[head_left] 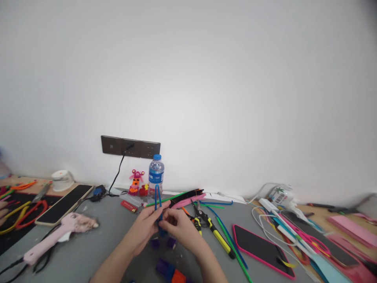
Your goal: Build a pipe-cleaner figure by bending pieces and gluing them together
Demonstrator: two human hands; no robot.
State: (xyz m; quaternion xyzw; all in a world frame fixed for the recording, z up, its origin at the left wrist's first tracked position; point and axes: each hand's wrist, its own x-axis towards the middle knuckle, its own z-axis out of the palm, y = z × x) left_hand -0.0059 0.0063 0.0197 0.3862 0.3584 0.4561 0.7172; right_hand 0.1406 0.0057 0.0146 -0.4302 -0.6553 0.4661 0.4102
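Note:
A blue pipe cleaner (157, 196), folded into a narrow upright loop, rises between my two hands above the grey mat. My left hand (147, 222) pinches it from the left side. Pressed close against the other hand, my right hand (178, 228) is closed with its fingertips on the lower part of the same pipe cleaner. Fingers partly hide that lower end. On the mat beneath lie small purple pieces (171, 243) and a purple, blue and orange fuzzy piece (171, 271), cut off by the frame's bottom edge.
A water bottle (156, 175) and a small pink-orange figure (136, 182) stand near the wall. Pliers (216, 232), green pipe cleaners (232, 247) and a pink-edged tablet (262, 251) lie rightward. Leftward are a glue gun (64, 232), a phone (66, 203) and another person's hand (3, 212).

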